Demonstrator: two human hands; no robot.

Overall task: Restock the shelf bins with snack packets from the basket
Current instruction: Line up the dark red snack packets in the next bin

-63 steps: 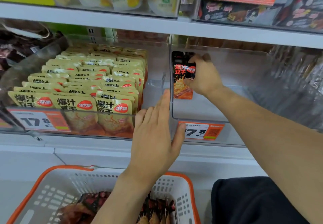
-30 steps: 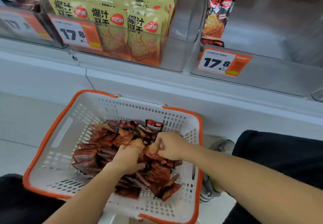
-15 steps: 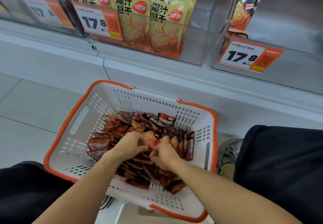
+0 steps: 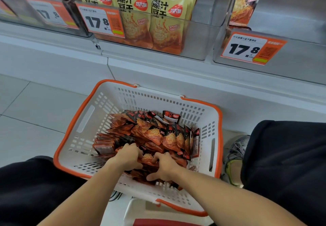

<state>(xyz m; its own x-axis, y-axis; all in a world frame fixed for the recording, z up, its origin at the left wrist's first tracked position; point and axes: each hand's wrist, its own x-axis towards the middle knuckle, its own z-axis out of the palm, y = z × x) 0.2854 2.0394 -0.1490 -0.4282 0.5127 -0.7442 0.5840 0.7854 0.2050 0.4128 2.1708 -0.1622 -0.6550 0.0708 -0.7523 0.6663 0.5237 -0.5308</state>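
Observation:
A white basket with an orange rim (image 4: 84, 120) sits on the floor below the shelf and holds a heap of red-and-black snack packets (image 4: 151, 130). Both hands are down in the near part of the heap. My left hand (image 4: 127, 156) has its fingers curled into the packets and grips some of them. My right hand (image 4: 165, 168) does the same from the right, thumb spread. The clear bin at the upper right (image 4: 299, 56) holds one red-and-black packet (image 4: 245, 2) standing against its left wall.
The middle clear bin (image 4: 197, 39) is packed with yellow packets (image 4: 137, 14). Orange-and-white 17.8 price tags (image 4: 247, 48) hang on the bin fronts. My dark-trousered knees flank the basket, and a grey shoe (image 4: 234, 157) sits right of it. Pale floor tiles lie to the left.
Both hands left the shelf bins, dropped into the basket, and have worked back toward the near side of the heap. One packet stays in the right bin.

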